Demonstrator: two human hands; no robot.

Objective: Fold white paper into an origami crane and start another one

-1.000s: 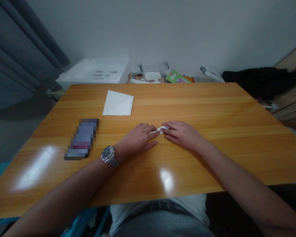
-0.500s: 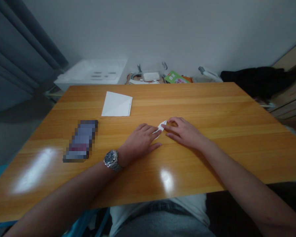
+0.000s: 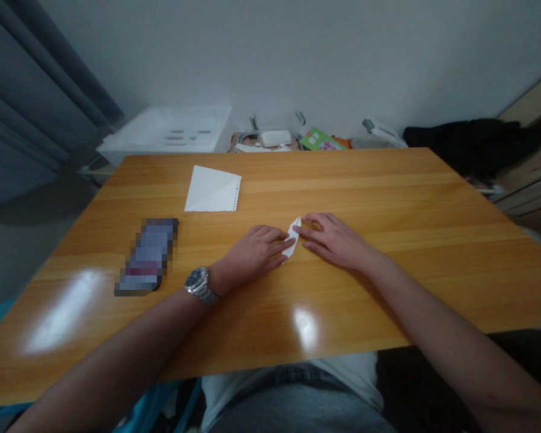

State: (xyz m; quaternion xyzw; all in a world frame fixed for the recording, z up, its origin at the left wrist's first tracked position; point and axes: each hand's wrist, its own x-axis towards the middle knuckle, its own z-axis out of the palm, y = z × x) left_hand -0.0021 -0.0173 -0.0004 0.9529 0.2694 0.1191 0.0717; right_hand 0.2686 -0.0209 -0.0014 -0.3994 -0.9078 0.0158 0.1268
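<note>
A small folded white paper piece (image 3: 293, 233) lies on the wooden table (image 3: 388, 198) between my two hands, its pointed end facing away from me. My left hand (image 3: 252, 252), with a metal watch (image 3: 199, 282) on the wrist, rests on the table with its fingertips pinning the near part of the paper. My right hand (image 3: 338, 240) lies just right of it, fingers curled, the fingertips touching the paper's far tip. Most of the paper is hidden under my fingers.
A white sheet with a perforated edge (image 3: 213, 189) lies farther back on the left. A blurred dark object (image 3: 148, 255) sits left of my left hand. Behind the table are a white tray (image 3: 166, 129), cables, a green packet (image 3: 318, 138) and dark cloth (image 3: 469, 141).
The folded paper has turned from lying sideways to pointing away from me. Both hands have shifted slightly around it and stay on it.
</note>
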